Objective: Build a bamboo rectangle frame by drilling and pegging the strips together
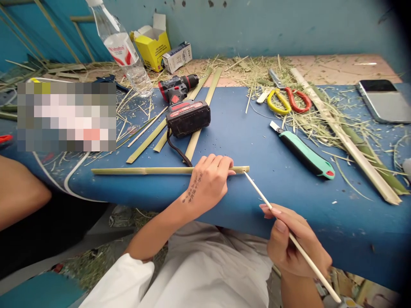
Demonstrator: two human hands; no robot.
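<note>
A long flat bamboo strip (141, 170) lies along the near edge of the blue table (244, 141). My left hand (208, 182) presses down on its right end, fingers curled over it. In my right hand (293, 244) is a thin pale stick (276, 216), held like a pencil. The stick's tip touches the right end of the strip, just past my left fingers.
A red-and-black cordless drill (181, 107) lies on other bamboo strips (167, 128). A teal utility knife (305, 154), yellow-and-red shears (287, 99), a phone (383, 100), a water bottle (123, 49), a yellow box (153, 42) and bamboo shavings surround them. Another person's arm (19, 192) is at left.
</note>
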